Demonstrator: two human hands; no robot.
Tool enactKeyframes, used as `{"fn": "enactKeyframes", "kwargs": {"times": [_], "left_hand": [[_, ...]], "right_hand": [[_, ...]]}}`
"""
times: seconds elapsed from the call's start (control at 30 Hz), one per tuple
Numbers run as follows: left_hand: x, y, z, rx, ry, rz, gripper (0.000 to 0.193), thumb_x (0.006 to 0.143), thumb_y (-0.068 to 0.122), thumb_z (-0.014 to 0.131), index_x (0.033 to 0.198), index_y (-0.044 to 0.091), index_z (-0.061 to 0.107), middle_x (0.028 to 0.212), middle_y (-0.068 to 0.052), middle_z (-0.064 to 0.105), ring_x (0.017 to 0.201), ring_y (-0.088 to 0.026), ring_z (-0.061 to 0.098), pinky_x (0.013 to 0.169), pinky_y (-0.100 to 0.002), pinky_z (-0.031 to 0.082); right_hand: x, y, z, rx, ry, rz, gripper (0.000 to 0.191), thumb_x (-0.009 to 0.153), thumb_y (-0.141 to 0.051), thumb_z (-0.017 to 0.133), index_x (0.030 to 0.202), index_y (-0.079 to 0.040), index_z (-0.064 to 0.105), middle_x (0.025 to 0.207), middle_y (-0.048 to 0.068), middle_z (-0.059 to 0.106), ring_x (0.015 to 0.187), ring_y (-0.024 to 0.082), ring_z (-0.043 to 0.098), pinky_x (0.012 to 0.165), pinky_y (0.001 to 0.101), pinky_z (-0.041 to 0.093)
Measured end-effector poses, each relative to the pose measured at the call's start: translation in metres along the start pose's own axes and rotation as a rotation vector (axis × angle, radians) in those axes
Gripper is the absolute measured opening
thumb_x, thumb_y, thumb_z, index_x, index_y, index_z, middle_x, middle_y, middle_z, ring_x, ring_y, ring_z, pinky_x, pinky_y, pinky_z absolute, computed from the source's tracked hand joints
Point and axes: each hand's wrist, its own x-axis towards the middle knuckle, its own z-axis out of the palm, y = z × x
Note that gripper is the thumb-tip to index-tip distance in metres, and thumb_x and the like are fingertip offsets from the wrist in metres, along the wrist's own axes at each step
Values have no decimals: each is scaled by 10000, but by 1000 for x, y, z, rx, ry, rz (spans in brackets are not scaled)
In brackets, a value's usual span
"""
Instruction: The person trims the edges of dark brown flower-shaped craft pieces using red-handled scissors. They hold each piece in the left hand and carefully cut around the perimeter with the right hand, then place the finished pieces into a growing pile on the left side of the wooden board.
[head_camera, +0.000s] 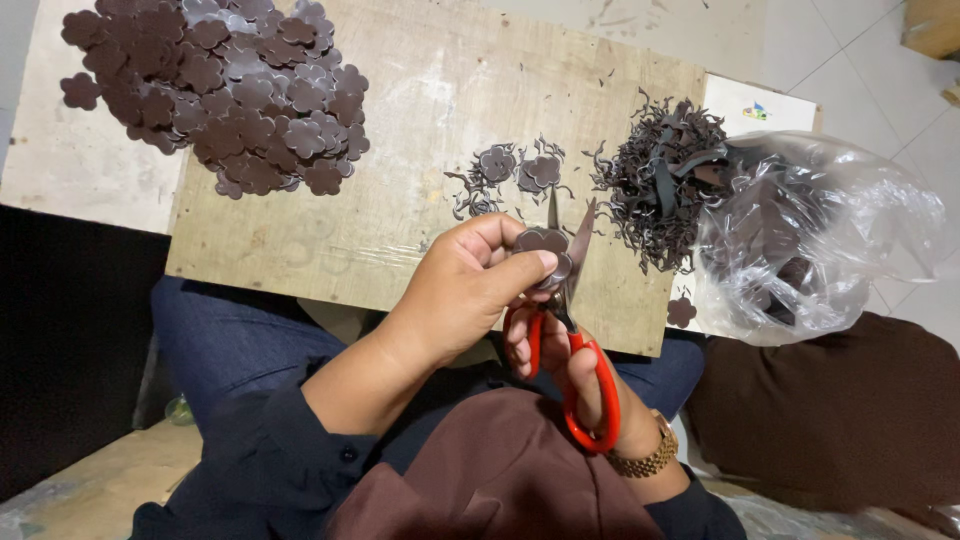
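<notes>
Now left hand (455, 295) pinches brown flower cutout (545, 243); right hand (575, 365) grips red scissors (575, 330), blades open, prob. touching it.

Left hand (455, 290) holds brown flower cutout (543, 243) between red-handled scissors (572, 330) blades.

Your left hand (462, 290) curls over the near edge of the tabletop, thumb and fingers pinched shut, forearm in a dark sleeve. Your right hand (575, 375) sits just beneath it, fingers curled closed, wrist bent toward your lap.
</notes>
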Motion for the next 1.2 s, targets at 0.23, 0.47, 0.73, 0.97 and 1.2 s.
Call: {"fn": "enactKeyframes", "kwargs": {"times": [0.23,0.47,0.73,0.97,1.2], "left_hand": [[1,-2,0,9,5,40,128,970,84,665,912,2,586,747,-71,670,488,-99,583,442,-255,478],[2,-7,3,-82,58,-28,132,956,104,662,880,22,592,624,-78,633,421,-106,557,368,-282,475],[11,-22,-6,-3,76,108,68,946,74,700,919,21,667,864,-37,711,782,-74,630,747,-245,527],[11,-19,-5,14,61,171,85,989,88,680,952,14,661,902,-26,708,822,-51,630,778,-229,536],[3,-12,0,-91,57,-5,145,987,123,651,907,25,580,664,-68,634,428,-94,555,374,-260,458]], "right_hand": [[2,8,0,-1,93,-15,719,999,-731,462,1181,-37,513,994,18,468,881,129,440,813,283,402],[7,23,6,9,192,-64,640,1012,-682,486,1105,-49,501,914,22,459,814,127,420,753,277,393],[7,19,5,98,182,-24,628,979,-686,544,1044,-67,463,854,-8,378,749,103,330,655,257,310],[7,15,3,110,160,25,649,966,-713,543,1036,-73,461,846,-13,380,745,103,330,663,255,313],[7,12,4,81,117,18,751,883,-792,544,1113,-81,469,938,1,436,831,118,397,771,255,373]]}}
